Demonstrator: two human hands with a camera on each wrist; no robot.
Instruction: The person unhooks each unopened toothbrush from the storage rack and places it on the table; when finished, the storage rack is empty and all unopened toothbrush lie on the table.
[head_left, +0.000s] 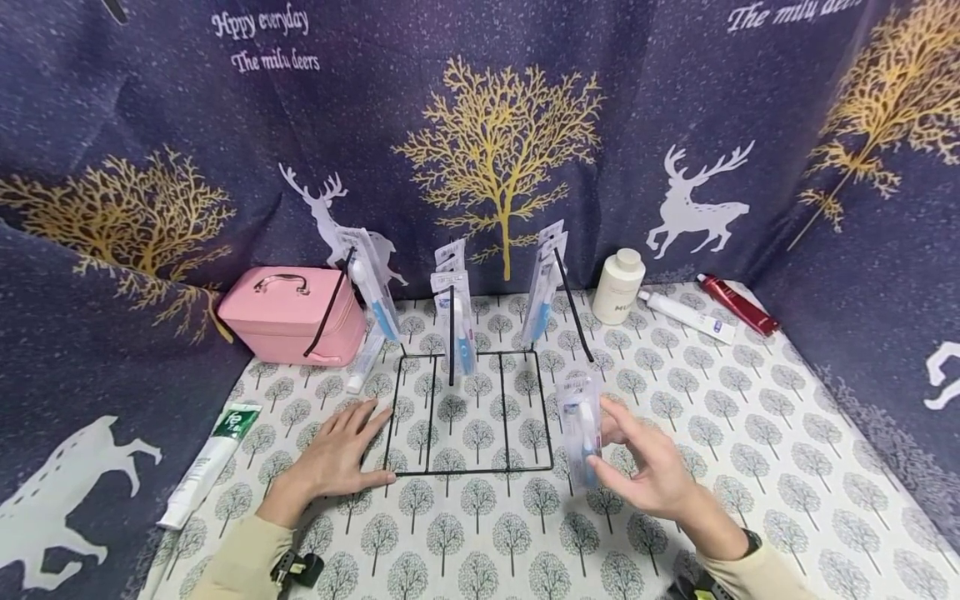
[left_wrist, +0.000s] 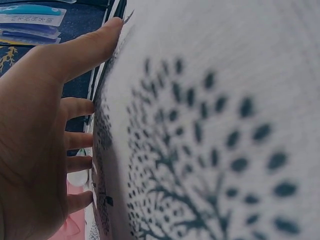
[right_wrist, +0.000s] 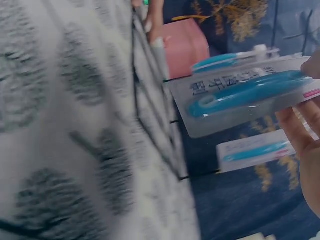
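My right hand (head_left: 648, 467) pinches a blue toothbrush in a clear blister pack (head_left: 579, 429) between thumb and fingers, upright just right of the rack base. The right wrist view shows the pack's blue handle end (right_wrist: 240, 95) close up. A black wire display rack (head_left: 480, 472) stands in the middle of the table. On its prongs hang more packed toothbrushes: one group on the left (head_left: 372, 287), one in the middle (head_left: 461, 333), one on the right (head_left: 543, 296). My left hand (head_left: 337, 454) rests flat with spread fingers at the rack's left side, thumb by the front corner.
A pink case (head_left: 292, 321) stands at the back left, a small tube (head_left: 365, 362) beside it. A green-and-white tube (head_left: 210, 467) lies at the left edge. Toward the back right are a cream bottle (head_left: 618, 287), a white tube (head_left: 686, 317) and a red tube (head_left: 738, 304).
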